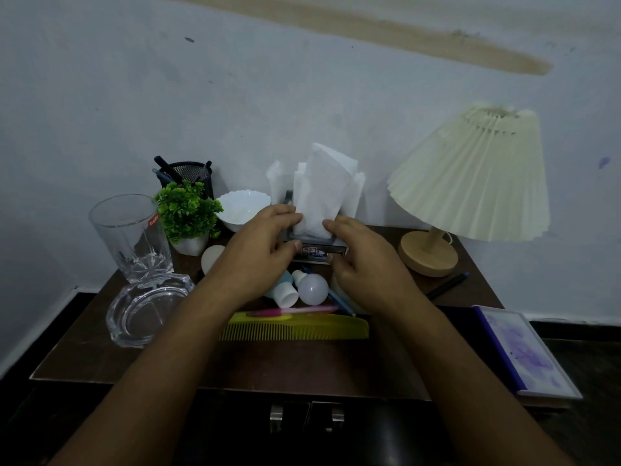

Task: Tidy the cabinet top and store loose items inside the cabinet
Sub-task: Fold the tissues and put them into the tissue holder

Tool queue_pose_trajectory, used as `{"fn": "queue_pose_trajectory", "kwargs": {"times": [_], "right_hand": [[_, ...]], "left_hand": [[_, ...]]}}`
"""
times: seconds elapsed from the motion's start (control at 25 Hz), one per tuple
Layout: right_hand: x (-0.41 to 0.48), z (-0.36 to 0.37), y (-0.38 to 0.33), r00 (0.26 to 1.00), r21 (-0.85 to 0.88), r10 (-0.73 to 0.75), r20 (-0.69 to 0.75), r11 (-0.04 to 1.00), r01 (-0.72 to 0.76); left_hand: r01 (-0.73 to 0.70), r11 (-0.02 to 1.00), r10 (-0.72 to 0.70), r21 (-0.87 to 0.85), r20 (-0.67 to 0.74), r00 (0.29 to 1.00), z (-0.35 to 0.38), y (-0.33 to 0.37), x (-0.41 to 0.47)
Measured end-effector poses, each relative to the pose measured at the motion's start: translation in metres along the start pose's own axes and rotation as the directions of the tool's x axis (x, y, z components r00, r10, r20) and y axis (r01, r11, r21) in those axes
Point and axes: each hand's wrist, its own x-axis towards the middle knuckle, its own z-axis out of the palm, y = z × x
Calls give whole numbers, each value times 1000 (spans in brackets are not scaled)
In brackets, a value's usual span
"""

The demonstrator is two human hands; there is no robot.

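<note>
A tissue box (317,253) stands at the back middle of the dark wooden cabinet top (100,351), with white tissues (322,190) sticking up out of it. My left hand (258,253) and my right hand (363,260) reach to either side of the box, fingertips touching the base of the tissues. Whether the fingers pinch a tissue I cannot tell. In front of the box lie a white bulb (312,287), a small bottle with a white cap (284,292), a pink pen (295,311) and a yellow comb (299,327).
At the left stand a tall glass (129,233), a glass ashtray (148,311), a small green plant (188,210), a mesh pen holder (191,171) and a white bowl (243,206). A pleated lamp (473,176) and a notebook (527,351) are at the right. Cabinet door handles (305,418) show below.
</note>
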Motion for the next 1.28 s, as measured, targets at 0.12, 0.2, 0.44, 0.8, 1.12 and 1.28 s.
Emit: {"fn": "queue_pose_trajectory", "kwargs": {"times": [0.12,0.2,0.44,0.8,1.12,1.28], "right_hand": [[1,-1,-2,1000,37,2,-21,999,-1],[2,-1,-4,998,80,24,-53,997,-19],[3,1,-4,1000,96,2,-15,995,0],[5,4,-3,998,150,13,-69,989,-3],[6,4,-2,995,165,11,-100,986,6],[6,4,-1,998,135,10,-67,991,0]], "left_hand": [[-20,999,19,38,13,1000,-1,2,0],[-33,997,31,68,36,999,0,2,0],[-23,999,23,-45,-5,1000,-1,0,1],[-24,998,23,-54,-18,1000,-4,0,4],[-38,999,39,18,-11,999,-9,-4,6],[-39,999,39,27,-11,999,-9,-3,6]]}}
